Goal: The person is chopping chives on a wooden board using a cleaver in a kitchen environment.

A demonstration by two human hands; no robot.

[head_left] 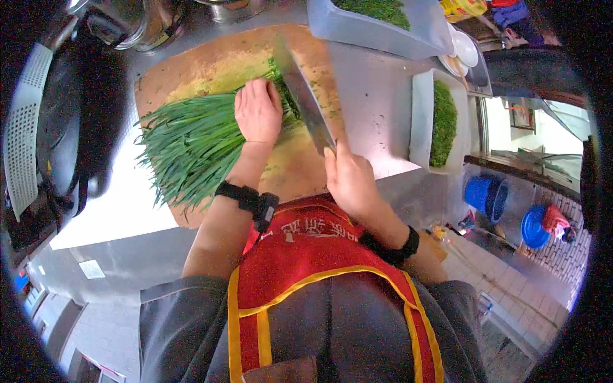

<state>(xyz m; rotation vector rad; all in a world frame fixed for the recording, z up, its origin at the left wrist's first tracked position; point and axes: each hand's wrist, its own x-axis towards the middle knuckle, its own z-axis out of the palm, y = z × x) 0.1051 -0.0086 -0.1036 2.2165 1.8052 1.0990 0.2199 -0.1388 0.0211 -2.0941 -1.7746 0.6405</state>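
A big bunch of long green garlic chives (191, 137) lies across a wooden cutting board (303, 172), leaves fanned to the left. My left hand (258, 112) presses on the bunch with fingers curled over it, near its right end. In my right hand (350, 177) is the handle of a cleaver (308, 102). Its wide blade, a little blurred, stands just right of my left fingers at the end of the bunch. Chopped green bits (287, 96) lie beside the blade and stick to the board.
On the metal counter (373, 96), a large plastic tub (383, 32) and a smaller white tub (420, 121) hold chopped greens. Metal pots (150, 29) stand at the back left. A perforated white rack (27, 140) is at far left. Blue buckets (486, 196) are on the floor at right.
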